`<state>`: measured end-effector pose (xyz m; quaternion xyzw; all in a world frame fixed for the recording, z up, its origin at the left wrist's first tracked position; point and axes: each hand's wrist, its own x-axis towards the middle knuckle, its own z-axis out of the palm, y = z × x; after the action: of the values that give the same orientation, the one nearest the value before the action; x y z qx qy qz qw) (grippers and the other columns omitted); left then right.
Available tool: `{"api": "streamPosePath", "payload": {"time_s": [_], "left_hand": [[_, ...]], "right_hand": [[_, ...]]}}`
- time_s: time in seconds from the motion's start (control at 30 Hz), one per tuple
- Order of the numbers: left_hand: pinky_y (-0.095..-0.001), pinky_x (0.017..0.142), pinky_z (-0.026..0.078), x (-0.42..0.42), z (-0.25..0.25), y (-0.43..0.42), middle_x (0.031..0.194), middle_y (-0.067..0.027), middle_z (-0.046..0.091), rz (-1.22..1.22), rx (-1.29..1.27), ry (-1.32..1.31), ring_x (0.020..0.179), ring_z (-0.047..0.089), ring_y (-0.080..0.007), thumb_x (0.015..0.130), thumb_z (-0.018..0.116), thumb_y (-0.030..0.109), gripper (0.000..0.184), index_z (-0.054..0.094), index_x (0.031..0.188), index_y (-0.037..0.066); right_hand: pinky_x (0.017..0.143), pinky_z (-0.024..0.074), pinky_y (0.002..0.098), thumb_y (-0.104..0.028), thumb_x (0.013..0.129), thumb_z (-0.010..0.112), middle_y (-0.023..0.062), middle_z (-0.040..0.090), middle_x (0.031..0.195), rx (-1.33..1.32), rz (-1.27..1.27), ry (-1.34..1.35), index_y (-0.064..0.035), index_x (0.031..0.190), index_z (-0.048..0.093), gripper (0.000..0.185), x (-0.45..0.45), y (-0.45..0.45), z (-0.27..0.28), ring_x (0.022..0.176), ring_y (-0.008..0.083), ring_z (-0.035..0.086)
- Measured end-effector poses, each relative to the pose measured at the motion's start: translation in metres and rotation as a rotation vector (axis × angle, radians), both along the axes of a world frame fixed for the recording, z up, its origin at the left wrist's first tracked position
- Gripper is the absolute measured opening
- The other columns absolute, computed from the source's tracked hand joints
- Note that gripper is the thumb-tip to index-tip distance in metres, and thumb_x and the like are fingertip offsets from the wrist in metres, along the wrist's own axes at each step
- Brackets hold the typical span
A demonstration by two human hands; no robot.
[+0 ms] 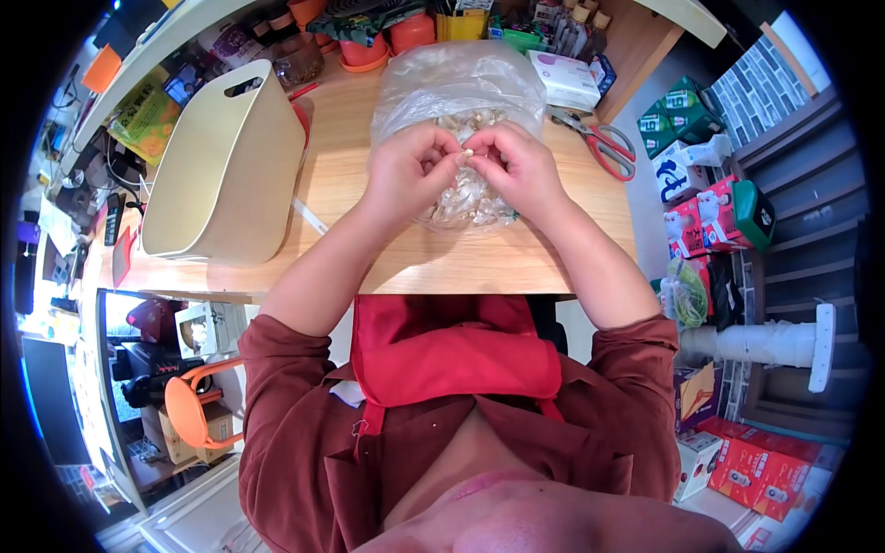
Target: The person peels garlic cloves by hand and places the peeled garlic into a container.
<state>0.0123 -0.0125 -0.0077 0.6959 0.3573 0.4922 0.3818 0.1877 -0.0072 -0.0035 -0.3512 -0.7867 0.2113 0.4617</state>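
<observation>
Above a clear plastic bag [461, 88] on the wooden table, my two hands meet fingertip to fingertip. My left hand [415, 166] and my right hand [512, 164] both pinch one small pale yellowish piece [468, 153] between thumbs and index fingers. What the piece is cannot be made out. Many small pale, shiny pieces [468, 198] lie in the bag below and behind my hands, partly covered by them.
A cream bin [217, 175] stands on the table at the left. Red-handled scissors [608, 147] lie at the right, near a white box [562, 81]. Red pots and bottles line the back. The table's front edge [461, 276] runs before my body.
</observation>
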Motion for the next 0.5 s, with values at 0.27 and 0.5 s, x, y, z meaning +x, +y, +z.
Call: {"api": "streamPosePath", "payload": {"time_s": [0.27,0.5], "left_hand": [[-0.0182,0.054,0.043,-0.002,0.004,0.001,0.075,-0.0011,0.055,0.046,-0.119,-0.026,0.062,0.056,-0.0071,0.083,0.057,0.001,0.013,0.052,0.096,0.001],[-0.0176,0.055,0.043,-0.002,0.001,0.000,0.078,-0.0003,0.058,0.195,0.215,0.128,0.062,0.055,-0.0060,0.082,0.059,0.003,0.013,0.057,0.095,0.001]], "right_hand": [[0.059,0.0415,0.0200,-0.007,0.076,0.066,-0.0014,0.053,0.074,-0.224,0.077,0.193,-0.0047,0.089,0.060,0.015,0.002,0.002,0.002,0.064,0.0058,0.046],[0.059,0.0413,0.0200,-0.006,0.077,0.065,-0.0009,0.055,0.077,-0.208,0.099,0.162,-0.0059,0.092,0.061,0.016,0.001,0.002,-0.001,0.063,0.0059,0.046]]}}
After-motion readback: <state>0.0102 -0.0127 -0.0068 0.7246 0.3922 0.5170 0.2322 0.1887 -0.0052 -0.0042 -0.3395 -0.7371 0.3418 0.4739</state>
